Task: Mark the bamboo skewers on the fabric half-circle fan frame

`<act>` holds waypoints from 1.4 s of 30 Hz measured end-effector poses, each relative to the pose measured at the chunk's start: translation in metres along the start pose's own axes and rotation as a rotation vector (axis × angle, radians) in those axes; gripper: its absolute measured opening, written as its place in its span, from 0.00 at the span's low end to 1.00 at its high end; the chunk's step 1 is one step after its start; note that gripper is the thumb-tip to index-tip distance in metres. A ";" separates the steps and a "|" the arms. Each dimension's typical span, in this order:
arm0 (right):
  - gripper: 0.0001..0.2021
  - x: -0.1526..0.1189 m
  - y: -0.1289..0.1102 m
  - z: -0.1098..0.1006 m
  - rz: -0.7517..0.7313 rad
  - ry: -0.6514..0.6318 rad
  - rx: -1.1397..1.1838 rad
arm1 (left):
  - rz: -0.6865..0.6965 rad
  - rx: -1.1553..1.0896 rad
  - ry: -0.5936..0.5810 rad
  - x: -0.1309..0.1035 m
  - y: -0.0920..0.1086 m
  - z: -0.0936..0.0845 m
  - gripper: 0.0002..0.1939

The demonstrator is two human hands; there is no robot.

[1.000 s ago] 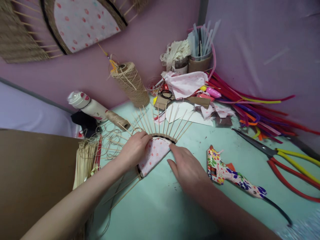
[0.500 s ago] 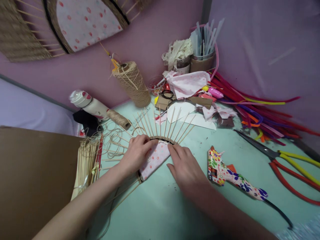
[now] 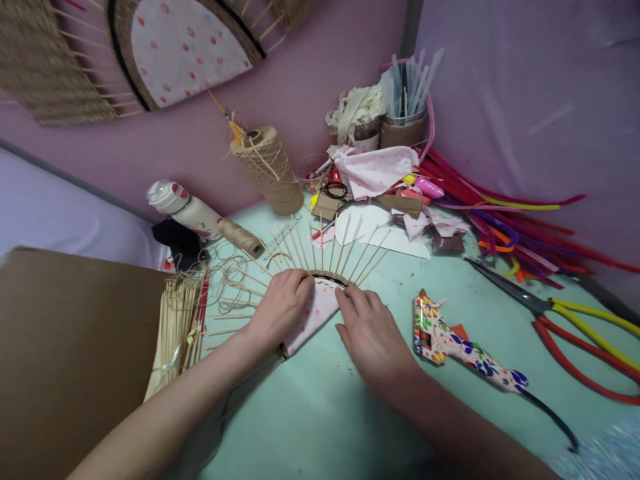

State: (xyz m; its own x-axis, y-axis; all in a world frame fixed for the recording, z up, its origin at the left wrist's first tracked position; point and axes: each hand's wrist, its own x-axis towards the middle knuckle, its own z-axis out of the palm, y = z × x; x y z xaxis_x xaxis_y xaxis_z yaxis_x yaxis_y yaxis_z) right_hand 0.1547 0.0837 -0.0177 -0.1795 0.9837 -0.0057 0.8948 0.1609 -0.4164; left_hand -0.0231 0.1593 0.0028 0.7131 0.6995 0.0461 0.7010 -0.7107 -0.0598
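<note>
On the table lies a half-round piece (image 3: 320, 308) covered in pink-dotted white fabric, with a dark, cord-trimmed curved rim. Thin wooden sticks (image 3: 332, 247) fan outward from that rim. My left hand (image 3: 283, 301) covers the piece's left part, its fingers bent together and pressed at the curved rim. At the right corner, my right hand (image 3: 373, 330) holds the piece with its fingertips, the thumb lower down by the straight edge. Both palms hide part of the fabric, and the undersides of the fingers are out of sight.
Right of my hands lie a flower-patterned glue gun (image 3: 450, 343) and large scissors (image 3: 540, 307). Pipe cleaners (image 3: 505, 213), fabric scraps (image 3: 375, 170) and a twine spool (image 3: 270, 170) stand behind. Bundled sticks (image 3: 175, 320), a bottle (image 3: 187, 210) and a cardboard sheet (image 3: 75, 327) are left.
The view has shifted slightly. My left fingers have drawn in a little along the curved rim, covering more of the fabric's left side. My right hand stays at the right corner.
</note>
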 end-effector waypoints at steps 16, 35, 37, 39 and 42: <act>0.21 -0.008 0.000 -0.014 -0.081 0.163 0.136 | 0.162 -0.247 -0.073 0.011 -0.003 0.001 0.17; 0.19 -0.094 0.116 -0.029 0.100 0.205 -0.022 | -0.221 -0.660 0.305 0.032 0.019 0.009 0.09; 0.16 -0.092 0.115 -0.030 0.088 0.188 -0.028 | -0.342 -0.683 0.368 0.026 0.021 0.002 0.08; 0.14 -0.092 0.115 -0.034 0.084 0.177 -0.021 | -0.400 -0.647 0.344 0.017 0.022 -0.005 0.08; 0.17 -0.091 0.111 -0.048 0.114 0.188 0.109 | -0.363 -0.522 0.210 -0.001 0.024 -0.011 0.09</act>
State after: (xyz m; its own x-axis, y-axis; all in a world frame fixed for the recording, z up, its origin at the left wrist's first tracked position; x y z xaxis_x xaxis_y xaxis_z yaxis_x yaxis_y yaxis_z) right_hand 0.2905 0.0155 -0.0194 0.0081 0.9943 0.1067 0.8536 0.0487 -0.5187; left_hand -0.0071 0.1408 0.0127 0.3808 0.9091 0.1690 0.7712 -0.4131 0.4844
